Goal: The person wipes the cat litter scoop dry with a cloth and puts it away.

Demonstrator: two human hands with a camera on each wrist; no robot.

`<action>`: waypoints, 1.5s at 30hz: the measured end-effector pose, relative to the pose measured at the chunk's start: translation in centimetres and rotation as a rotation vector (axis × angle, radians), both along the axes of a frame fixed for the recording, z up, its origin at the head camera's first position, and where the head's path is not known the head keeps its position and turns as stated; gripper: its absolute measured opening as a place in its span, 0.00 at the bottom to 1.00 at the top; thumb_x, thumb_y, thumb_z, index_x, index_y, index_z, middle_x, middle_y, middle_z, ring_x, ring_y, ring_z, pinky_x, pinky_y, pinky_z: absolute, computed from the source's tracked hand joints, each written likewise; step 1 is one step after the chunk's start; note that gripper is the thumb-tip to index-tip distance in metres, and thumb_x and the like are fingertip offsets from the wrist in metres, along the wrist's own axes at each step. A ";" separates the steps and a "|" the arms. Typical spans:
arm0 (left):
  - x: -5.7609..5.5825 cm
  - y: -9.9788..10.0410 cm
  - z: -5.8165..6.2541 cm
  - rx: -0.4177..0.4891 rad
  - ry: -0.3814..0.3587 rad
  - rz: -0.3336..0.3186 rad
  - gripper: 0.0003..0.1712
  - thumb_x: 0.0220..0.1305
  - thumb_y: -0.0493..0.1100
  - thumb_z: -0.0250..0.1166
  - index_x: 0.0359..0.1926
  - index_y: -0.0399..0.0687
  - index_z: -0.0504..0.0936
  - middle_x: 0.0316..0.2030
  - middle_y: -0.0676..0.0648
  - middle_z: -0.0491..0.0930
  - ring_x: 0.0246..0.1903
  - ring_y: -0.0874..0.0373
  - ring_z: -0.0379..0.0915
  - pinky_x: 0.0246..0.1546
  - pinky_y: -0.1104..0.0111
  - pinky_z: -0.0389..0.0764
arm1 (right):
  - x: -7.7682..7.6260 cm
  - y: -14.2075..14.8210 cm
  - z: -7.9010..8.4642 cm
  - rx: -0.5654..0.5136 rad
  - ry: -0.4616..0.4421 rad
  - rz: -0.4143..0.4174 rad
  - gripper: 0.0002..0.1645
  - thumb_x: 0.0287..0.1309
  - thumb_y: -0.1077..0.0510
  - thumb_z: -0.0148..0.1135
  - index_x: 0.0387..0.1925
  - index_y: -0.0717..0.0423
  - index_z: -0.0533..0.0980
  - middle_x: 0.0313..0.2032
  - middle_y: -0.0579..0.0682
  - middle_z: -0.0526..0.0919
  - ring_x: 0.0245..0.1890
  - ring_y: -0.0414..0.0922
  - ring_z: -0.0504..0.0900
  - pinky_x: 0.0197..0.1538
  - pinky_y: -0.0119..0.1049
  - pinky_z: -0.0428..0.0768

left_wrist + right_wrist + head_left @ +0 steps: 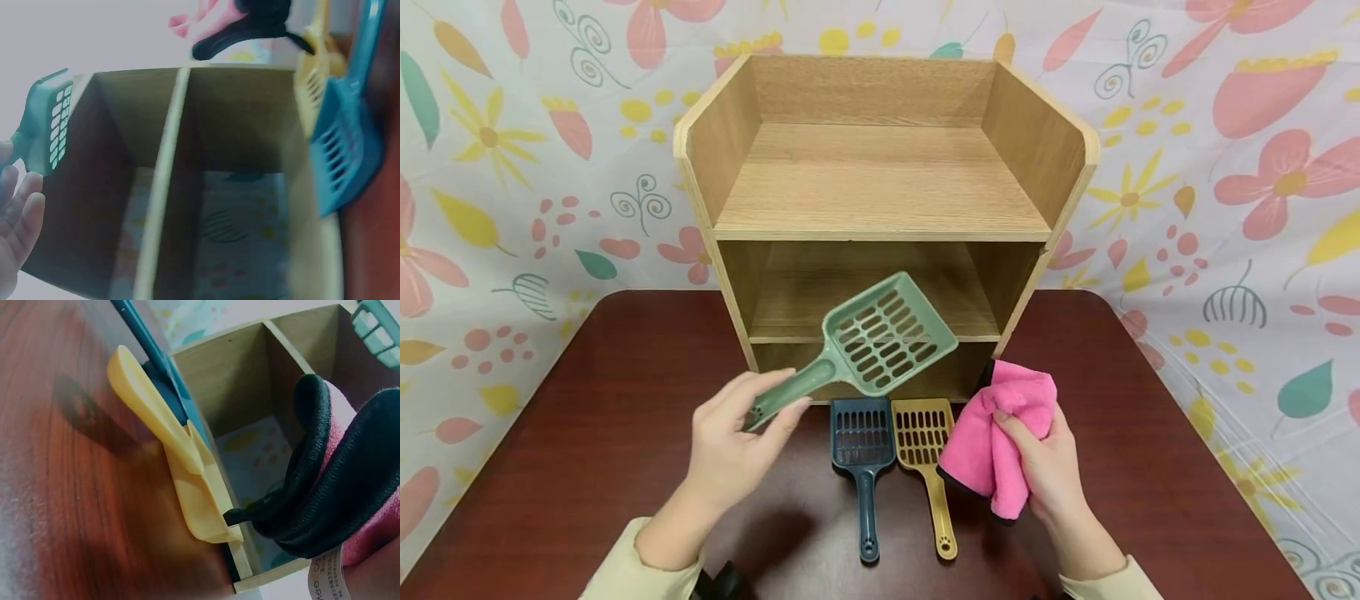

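A green slotted litter scoop (891, 333) is raised in front of the shelf, its handle gripped by my left hand (730, 442). In the left wrist view that green scoop (51, 122) shows at the left edge, above the fingers. My right hand (1052, 467) holds a bunched pink cloth (1000, 433) with black edging. Up close in the right wrist view, the cloth (350, 469) shows its dark underside and a white label. Between the hands, a blue litter scoop (865, 467) and a yellow litter scoop (931, 467) lie side by side, handles toward me.
A wooden shelf unit (880, 179) with a walled top and compartments below stands at the back of the dark red table (625, 392). The blue and yellow scoops' heads lie close to its base. A patterned cloth backdrop (535, 167) hangs behind.
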State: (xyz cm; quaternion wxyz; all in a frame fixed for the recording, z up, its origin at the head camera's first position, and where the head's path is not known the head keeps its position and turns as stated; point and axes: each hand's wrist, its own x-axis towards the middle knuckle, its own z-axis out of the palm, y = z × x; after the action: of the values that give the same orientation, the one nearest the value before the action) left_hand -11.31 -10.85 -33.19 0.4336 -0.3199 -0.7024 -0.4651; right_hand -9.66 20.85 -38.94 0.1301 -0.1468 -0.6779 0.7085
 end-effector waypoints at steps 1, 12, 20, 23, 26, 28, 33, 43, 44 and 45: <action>0.0 -0.2 0.6 0.009 0.009 -0.010 0.21 0.61 0.50 0.65 0.38 0.32 0.83 0.24 0.43 0.80 0.21 0.65 0.70 0.20 0.79 0.70 | 0.1 0.0 0.0 0.004 0.005 0.001 0.20 0.55 0.61 0.66 0.49 0.49 0.70 0.36 0.41 0.81 0.33 0.35 0.81 0.37 0.27 0.81; -0.6 -1.0 5.5 0.031 0.156 0.147 0.24 0.60 0.52 0.65 0.35 0.30 0.84 0.22 0.41 0.80 0.20 0.60 0.66 0.21 0.75 0.65 | 0.4 0.3 -0.2 -0.011 0.001 -0.014 0.18 0.54 0.62 0.66 0.45 0.50 0.70 0.33 0.40 0.81 0.30 0.35 0.81 0.35 0.27 0.81; -2.0 -0.9 8.1 0.021 0.166 0.318 0.15 0.55 0.42 0.68 0.38 0.33 0.84 0.22 0.38 0.79 0.19 0.53 0.65 0.22 0.70 0.61 | 0.6 0.3 -0.1 -0.007 0.005 -0.003 0.19 0.55 0.62 0.66 0.47 0.50 0.70 0.35 0.41 0.81 0.32 0.35 0.81 0.36 0.28 0.81; -2.6 -0.8 8.8 0.008 0.152 0.376 0.13 0.51 0.37 0.69 0.37 0.33 0.84 0.21 0.38 0.79 0.18 0.52 0.65 0.22 0.68 0.62 | 0.6 0.2 0.0 -0.005 -0.003 -0.009 0.19 0.55 0.61 0.66 0.47 0.50 0.70 0.35 0.41 0.81 0.32 0.35 0.81 0.35 0.28 0.81; -3.1 -0.7 9.4 0.010 0.141 0.429 0.12 0.51 0.37 0.70 0.36 0.33 0.85 0.22 0.38 0.81 0.19 0.49 0.70 0.22 0.64 0.67 | 0.6 0.2 0.1 -0.013 -0.012 -0.016 0.19 0.55 0.61 0.66 0.47 0.50 0.70 0.34 0.40 0.81 0.31 0.35 0.82 0.36 0.28 0.81; -3.5 -0.7 9.7 0.009 0.134 0.470 0.12 0.52 0.39 0.70 0.36 0.34 0.85 0.24 0.38 0.82 0.20 0.47 0.73 0.22 0.60 0.69 | 0.6 0.2 0.1 -0.018 -0.013 -0.023 0.19 0.54 0.61 0.67 0.47 0.50 0.71 0.34 0.40 0.81 0.31 0.35 0.82 0.35 0.28 0.82; -4.2 -0.3 10.3 -0.021 0.103 0.581 0.14 0.54 0.42 0.70 0.35 0.34 0.85 0.26 0.38 0.84 0.23 0.44 0.77 0.22 0.55 0.73 | 0.6 0.3 0.1 -0.026 0.001 -0.016 0.19 0.54 0.62 0.66 0.47 0.51 0.71 0.34 0.41 0.81 0.31 0.35 0.82 0.35 0.28 0.82; -2.3 0.4 10.4 -0.011 0.091 0.410 0.18 0.52 0.42 0.69 0.43 0.36 0.84 0.32 0.39 0.84 0.23 0.50 0.72 0.26 0.64 0.73 | 0.6 0.6 0.0 -0.057 0.009 -0.040 0.18 0.55 0.63 0.66 0.46 0.51 0.71 0.34 0.41 0.81 0.31 0.36 0.82 0.35 0.28 0.81; -2.2 0.4 10.4 0.004 0.128 0.396 0.17 0.53 0.41 0.68 0.43 0.36 0.84 0.33 0.39 0.85 0.26 0.49 0.75 0.30 0.64 0.75 | 0.6 0.6 0.1 -0.061 0.009 -0.042 0.18 0.55 0.63 0.66 0.46 0.51 0.70 0.33 0.41 0.81 0.30 0.36 0.81 0.35 0.28 0.81; -2.1 0.5 10.3 0.018 0.168 0.380 0.16 0.53 0.41 0.68 0.42 0.35 0.84 0.35 0.39 0.85 0.28 0.49 0.76 0.33 0.64 0.77 | 0.6 0.6 0.1 -0.061 0.016 -0.042 0.18 0.55 0.63 0.66 0.45 0.51 0.71 0.33 0.40 0.81 0.30 0.36 0.81 0.35 0.28 0.81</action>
State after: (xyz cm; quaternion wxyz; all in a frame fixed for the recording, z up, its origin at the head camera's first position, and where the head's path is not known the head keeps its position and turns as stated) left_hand -13.43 -10.37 -22.86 0.5735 -0.2155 -0.7073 -0.3528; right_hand -9.09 21.49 -38.86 0.1456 -0.1592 -0.6516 0.7272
